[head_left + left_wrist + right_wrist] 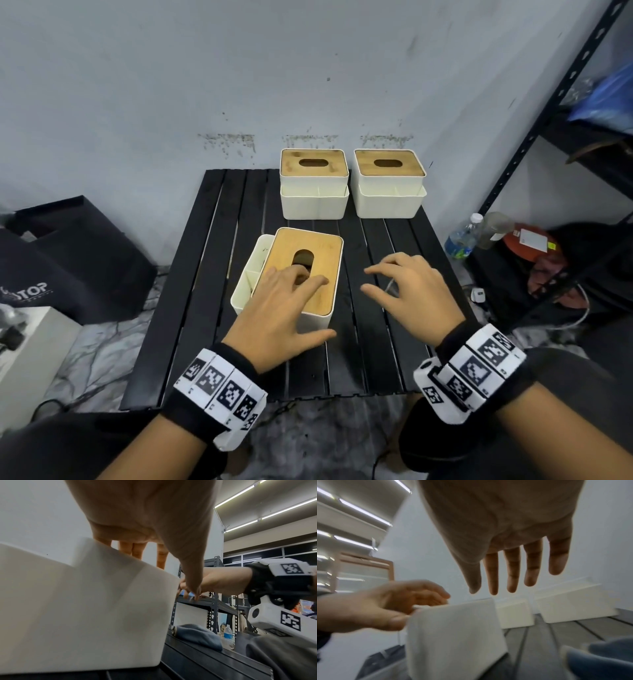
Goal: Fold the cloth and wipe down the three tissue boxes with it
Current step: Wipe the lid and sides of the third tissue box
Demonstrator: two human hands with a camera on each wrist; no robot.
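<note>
Three white tissue boxes with wooden slotted lids stand on a black slatted table (212, 274). Two of them (313, 185) (388, 183) sit side by side at the back. The third box (308, 246) is nearer and turned at an angle. My left hand (291, 301) lies spread over its lid, fingertips at the slot and thumb past the near corner. My right hand (411, 291) hovers with straight, spread fingers above the table right of that box and holds nothing. A blue-grey cloth (197, 635) (599, 661) lies bunched on the table below it, hidden in the head view.
A black metal shelf (548, 137) stands at the right, with a water bottle (462, 240) and clutter at its foot. A black bag (68, 257) and a white block (27, 342) lie on the floor at the left. The wall is right behind the table.
</note>
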